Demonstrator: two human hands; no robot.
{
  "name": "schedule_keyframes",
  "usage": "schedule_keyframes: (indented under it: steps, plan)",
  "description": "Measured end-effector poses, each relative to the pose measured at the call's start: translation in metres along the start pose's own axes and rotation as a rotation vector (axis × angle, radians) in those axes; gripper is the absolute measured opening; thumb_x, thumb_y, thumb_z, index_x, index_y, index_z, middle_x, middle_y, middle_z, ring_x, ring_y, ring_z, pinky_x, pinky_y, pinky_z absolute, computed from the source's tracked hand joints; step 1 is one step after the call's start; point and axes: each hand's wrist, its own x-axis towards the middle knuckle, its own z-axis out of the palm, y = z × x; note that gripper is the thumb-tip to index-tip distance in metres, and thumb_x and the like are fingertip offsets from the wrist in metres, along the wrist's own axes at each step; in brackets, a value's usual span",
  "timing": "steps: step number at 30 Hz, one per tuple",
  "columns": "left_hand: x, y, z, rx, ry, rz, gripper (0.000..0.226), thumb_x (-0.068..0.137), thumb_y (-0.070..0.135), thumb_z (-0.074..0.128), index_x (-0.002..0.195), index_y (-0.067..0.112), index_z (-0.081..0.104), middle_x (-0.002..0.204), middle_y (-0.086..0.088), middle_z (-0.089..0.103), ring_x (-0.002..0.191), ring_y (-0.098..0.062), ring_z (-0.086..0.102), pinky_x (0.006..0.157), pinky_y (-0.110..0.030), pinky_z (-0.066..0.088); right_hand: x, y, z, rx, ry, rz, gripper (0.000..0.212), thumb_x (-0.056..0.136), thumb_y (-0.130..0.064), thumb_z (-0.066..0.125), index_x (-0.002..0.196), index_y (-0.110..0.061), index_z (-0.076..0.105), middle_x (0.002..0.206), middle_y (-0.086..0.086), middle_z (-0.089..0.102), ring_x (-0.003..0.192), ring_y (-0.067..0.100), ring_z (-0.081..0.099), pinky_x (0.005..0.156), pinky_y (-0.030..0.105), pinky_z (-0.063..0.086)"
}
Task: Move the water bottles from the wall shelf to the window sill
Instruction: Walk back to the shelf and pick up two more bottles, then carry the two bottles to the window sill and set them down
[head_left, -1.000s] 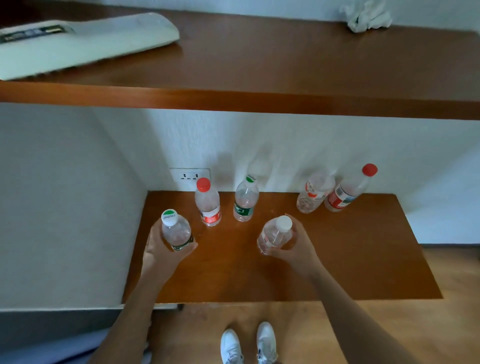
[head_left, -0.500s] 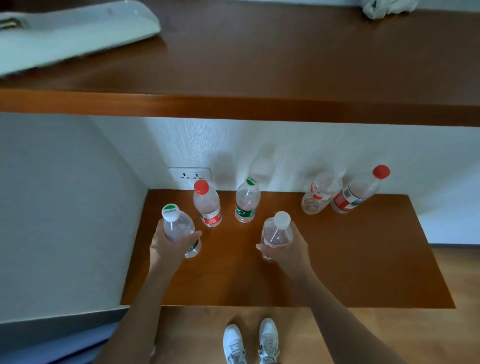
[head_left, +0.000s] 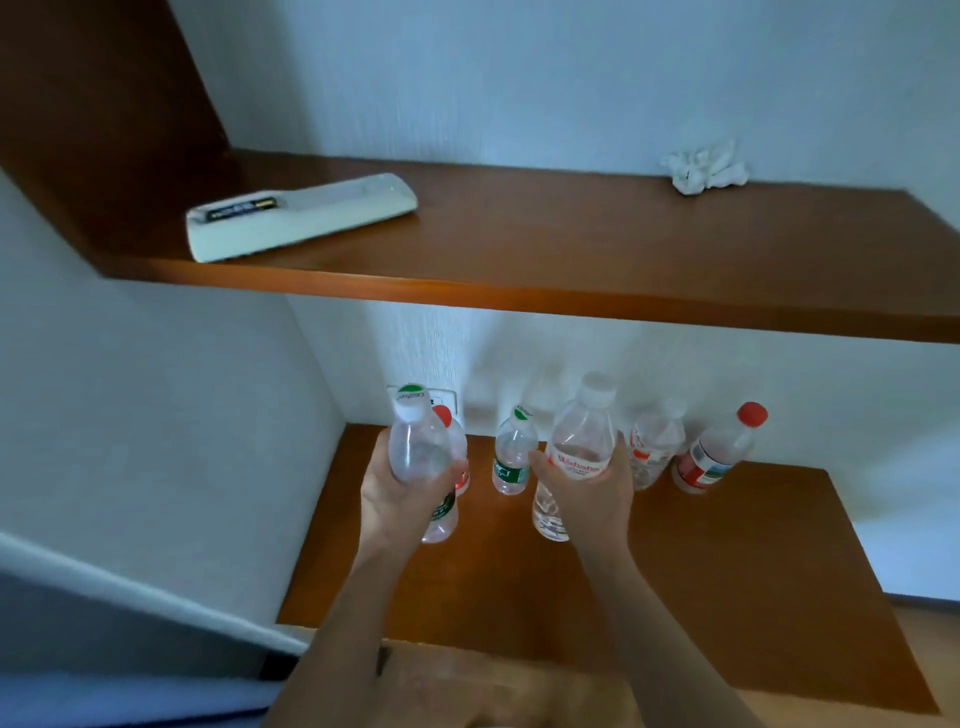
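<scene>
My left hand (head_left: 400, 493) grips a clear bottle with a green-and-white cap (head_left: 418, 447), lifted above the lower wooden shelf (head_left: 727, 597). My right hand (head_left: 592, 493) grips a larger clear bottle with a white cap and red lettering (head_left: 582, 441), also raised off the shelf. Standing at the back of the shelf are a small green-label bottle (head_left: 511, 457), a red-cap bottle partly hidden behind the left-hand bottle (head_left: 457, 441), a clear bottle with a red-printed label (head_left: 654, 447) and a red-cap bottle with a red label (head_left: 717, 452). No window sill is in view.
An upper wooden shelf (head_left: 571, 260) overhangs the bottles, carrying a white remote (head_left: 301, 215) and a crumpled white tissue (head_left: 704, 169). A wall socket (head_left: 441, 402) sits behind the left bottles. White walls close the left and back sides.
Both hands have lifted their bottles up off the lower shelf and toward me. The camera has tilted upward, so the upper shelf and wall now fill the top of the view.
</scene>
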Motion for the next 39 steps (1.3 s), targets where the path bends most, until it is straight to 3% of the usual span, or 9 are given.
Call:
schedule_keyframes:
  steps: [3,6,9,15,19,23,27,33,39]
  plan:
    - [-0.005,0.016,0.000,-0.084,0.008,0.005,0.062,0.070,0.032,0.086,0.119,0.031,0.049,0.107,0.007,0.059,0.101,-0.015,0.060,0.075,-0.024,0.052,-0.005,-0.016,0.005,0.045,0.011,-0.042,0.079,0.073,-0.021,0.087,0.139,-0.016,0.042,0.096,-0.024,0.043,0.098,0.006,0.046,0.062,-0.002,0.040]
    - [-0.015,0.028,-0.007,-0.150,0.028,0.017,0.056,0.071,0.029,0.086,0.111,0.040,0.048,0.103,0.013,0.060,0.099,-0.007,0.060,0.068,-0.013,0.045,-0.009,-0.028,0.012,0.058,-0.014,-0.079,0.065,0.068,-0.024,0.090,0.120,-0.027,0.051,0.100,-0.016,0.061,0.091,0.007,0.064,0.072,0.013,0.050]
    - [-0.027,0.030,-0.020,-0.185,0.062,0.019,0.052,0.070,0.030,0.087,0.104,0.042,0.050,0.101,0.016,0.061,0.093,-0.001,0.062,0.061,-0.010,0.049,-0.019,-0.035,0.023,0.105,-0.072,-0.067,0.067,0.066,-0.025,0.091,0.121,-0.027,0.052,0.105,-0.012,0.065,0.093,0.005,0.065,0.072,0.015,0.050]
    - [-0.053,0.020,-0.059,-0.181,0.206,0.022,0.058,0.067,0.040,0.088,0.113,0.022,0.057,0.099,-0.002,0.068,0.092,-0.019,0.069,0.073,-0.029,0.060,-0.047,-0.035,0.054,0.117,-0.252,-0.122,0.069,0.065,-0.031,0.092,0.120,-0.031,0.051,0.106,-0.014,0.066,0.095,0.005,0.067,0.082,0.026,0.056]
    - [-0.080,0.017,-0.084,-0.150,0.332,0.015,0.049,0.072,0.032,0.086,0.111,0.022,0.057,0.095,0.000,0.069,0.088,-0.015,0.070,0.069,-0.022,0.057,-0.070,-0.045,0.072,0.144,-0.405,-0.193,0.067,0.067,-0.028,0.091,0.119,-0.030,0.050,0.104,-0.014,0.067,0.093,-0.002,0.067,0.074,0.012,0.053]
    - [-0.118,0.016,-0.105,-0.122,0.486,-0.036,0.046,0.072,0.030,0.087,0.107,0.021,0.059,0.090,0.004,0.070,0.085,-0.012,0.069,0.067,-0.020,0.055,-0.098,-0.050,0.083,0.185,-0.612,-0.222,0.063,0.070,-0.025,0.089,0.115,-0.039,0.048,0.107,-0.022,0.064,0.094,-0.015,0.063,0.070,0.009,0.054]
    - [-0.169,0.010,-0.122,-0.104,0.710,-0.098,0.045,0.067,0.040,0.086,0.103,0.030,0.061,0.092,0.008,0.071,0.087,-0.006,0.068,0.070,-0.015,0.052,-0.133,-0.047,0.089,0.181,-0.767,-0.311,0.064,0.067,-0.021,0.091,0.109,-0.046,0.049,0.099,-0.022,0.064,0.094,-0.009,0.064,0.069,0.010,0.053]
    - [-0.264,-0.004,-0.134,-0.059,1.044,-0.230,0.041,0.072,0.020,0.087,0.098,0.035,0.059,0.087,0.011,0.071,0.082,-0.002,0.067,0.070,-0.012,0.050,-0.209,-0.033,0.090,0.224,-1.124,-0.325,0.057,0.066,-0.013,0.092,0.109,-0.026,0.055,0.096,-0.007,0.067,0.087,-0.005,0.064,0.069,0.005,0.046]
    - [-0.368,-0.008,-0.146,-0.049,1.369,-0.338,0.042,0.067,0.028,0.089,0.098,0.030,0.061,0.088,0.004,0.072,0.084,-0.013,0.070,0.075,-0.026,0.056,-0.300,-0.026,0.088,0.192,-1.443,-0.335,0.056,0.067,-0.014,0.091,0.101,-0.038,0.054,0.094,-0.014,0.068,0.088,-0.006,0.065,0.072,0.008,0.048]
